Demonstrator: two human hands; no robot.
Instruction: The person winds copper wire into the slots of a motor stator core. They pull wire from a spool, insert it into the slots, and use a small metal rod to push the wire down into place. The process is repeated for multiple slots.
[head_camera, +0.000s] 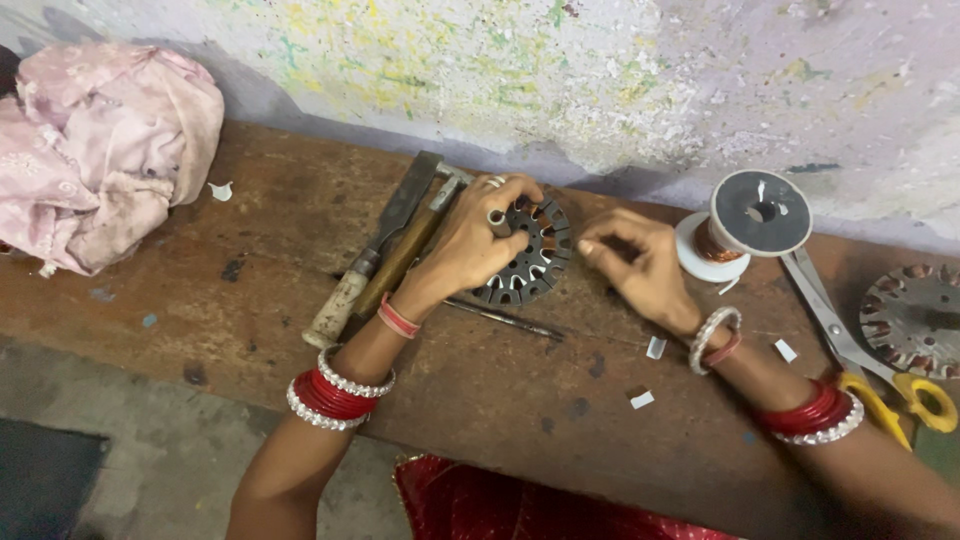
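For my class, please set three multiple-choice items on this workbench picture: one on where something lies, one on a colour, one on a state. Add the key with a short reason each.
1. Where is the wire spool?
A. beside the pink cloth
B. right of the right hand, by the wall
C. on the floor

2. What colour are the scissors' handles?
A. yellow
B. blue
C. black

3. What is the left hand doing?
A. lying flat on the bench
B. gripping the hammer
C. holding the slotted metal disc

Key: B, the spool stands near the wall past the right hand; A, both loops are yellow; C, its fingers rest on the disc.
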